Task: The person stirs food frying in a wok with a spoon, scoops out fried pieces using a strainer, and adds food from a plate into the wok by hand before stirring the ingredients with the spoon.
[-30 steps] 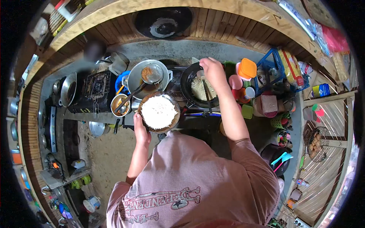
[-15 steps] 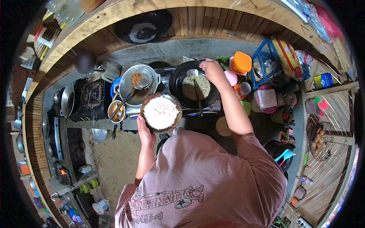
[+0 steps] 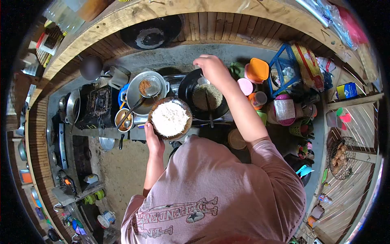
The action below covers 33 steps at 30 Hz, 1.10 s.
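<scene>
My left hand (image 3: 153,140) grips the lower left side of a round brown bowl (image 3: 187,129), its fingers partly hidden beneath. White flaky shreds (image 3: 170,118) are heaped in the bowl. Over the far part of a black wok (image 3: 187,87), my right hand (image 3: 210,68) is raised with its fingertips drawn together; whatever is in them is too small to make out. A pale, greenish-beige mixture (image 3: 215,98) lies in the wok. A dark-handled ladle (image 3: 209,106) rests in it, handle toward me.
Left of the wok, a strainer (image 3: 152,86) with brown bits sits over a large metal pot (image 3: 130,91). A small pan (image 3: 122,116) stands beside it. To the right are an orange-lidded container (image 3: 258,69), a blue basket (image 3: 286,65) and several tubs.
My right hand has moved left and slightly farther away across the wok. The bowl in my left hand has shifted slightly left with the view.
</scene>
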### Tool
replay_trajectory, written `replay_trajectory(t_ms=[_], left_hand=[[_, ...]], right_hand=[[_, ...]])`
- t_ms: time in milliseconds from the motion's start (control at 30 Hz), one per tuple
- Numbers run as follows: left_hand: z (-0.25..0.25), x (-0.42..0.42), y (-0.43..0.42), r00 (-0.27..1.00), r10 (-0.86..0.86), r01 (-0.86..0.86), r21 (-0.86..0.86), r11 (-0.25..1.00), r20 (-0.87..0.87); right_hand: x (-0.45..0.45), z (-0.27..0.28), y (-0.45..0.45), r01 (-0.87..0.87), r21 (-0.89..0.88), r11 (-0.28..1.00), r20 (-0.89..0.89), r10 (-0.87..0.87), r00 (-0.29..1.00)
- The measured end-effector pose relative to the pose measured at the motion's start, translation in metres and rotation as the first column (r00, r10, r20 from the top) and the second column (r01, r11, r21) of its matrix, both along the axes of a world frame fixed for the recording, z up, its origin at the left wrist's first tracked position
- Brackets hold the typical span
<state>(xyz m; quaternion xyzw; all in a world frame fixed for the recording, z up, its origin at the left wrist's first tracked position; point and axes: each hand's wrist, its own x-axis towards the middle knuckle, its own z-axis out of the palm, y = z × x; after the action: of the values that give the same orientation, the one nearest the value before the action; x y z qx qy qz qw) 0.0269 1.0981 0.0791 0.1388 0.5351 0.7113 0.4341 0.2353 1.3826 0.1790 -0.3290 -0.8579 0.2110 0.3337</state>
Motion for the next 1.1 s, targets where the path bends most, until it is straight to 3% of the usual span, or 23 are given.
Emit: replay_trajectory(t_ms=[133,200,267,433,500,600,667,767,933,1033,1100], left_hand=[[0.0,-0.003,0.0,1.0,-0.004,0.004,0.012,1.0,-0.006],[-0.004,-0.006,0.0,1.0,-0.005,0.005,0.006,1.0,-0.012],[-0.006,-0.007,0.0,1.0,-0.005,0.005,0.001,1.0,-0.016],[-0.01,-0.004,0.006,0.999,-0.01,0.011,-0.028,1.0,0.03],[-0.009,0.0,0.011,0.999,-0.015,0.016,-0.028,0.999,0.036],[-0.008,0.004,0.022,0.999,-0.03,0.03,-0.005,1.0,0.025],[-0.019,0.003,0.028,0.998,-0.061,0.061,0.006,0.998,-0.026],[-0.012,0.011,0.036,0.996,-0.084,0.084,0.017,0.996,0.009],[0.009,0.022,0.044,0.984,-0.13,0.123,0.061,0.991,0.124],[-0.004,0.013,0.045,0.987,-0.148,0.145,0.051,0.988,0.06],[-0.008,0.008,0.044,0.983,-0.164,0.16,0.049,0.986,0.082]], right_hand=[[0.024,0.005,-0.01,0.05,0.051,0.997,-0.093,-0.045,0.995],[0.034,-0.019,-0.009,0.107,-0.039,0.993,-0.009,-0.107,0.994],[0.042,-0.049,-0.009,0.081,-0.022,0.996,0.027,-0.08,0.996],[0.035,-0.045,-0.018,0.055,-0.021,0.998,0.031,-0.054,0.998],[0.032,-0.028,-0.024,0.067,0.176,0.982,-0.001,-0.068,0.998],[0.025,0.0,-0.049,0.089,0.245,0.965,-0.078,-0.072,0.994],[0.017,-0.003,-0.07,-0.055,0.152,0.987,-0.1,0.071,0.992],[0.005,-0.026,-0.104,-0.239,-0.104,0.966,0.051,0.245,0.968],[-0.011,-0.048,-0.147,-0.24,-0.12,0.963,0.207,0.261,0.943],[-0.024,-0.06,-0.159,-0.207,-0.045,0.977,0.219,0.212,0.952],[-0.027,-0.065,-0.154,-0.212,-0.125,0.969,0.18,0.232,0.956]])
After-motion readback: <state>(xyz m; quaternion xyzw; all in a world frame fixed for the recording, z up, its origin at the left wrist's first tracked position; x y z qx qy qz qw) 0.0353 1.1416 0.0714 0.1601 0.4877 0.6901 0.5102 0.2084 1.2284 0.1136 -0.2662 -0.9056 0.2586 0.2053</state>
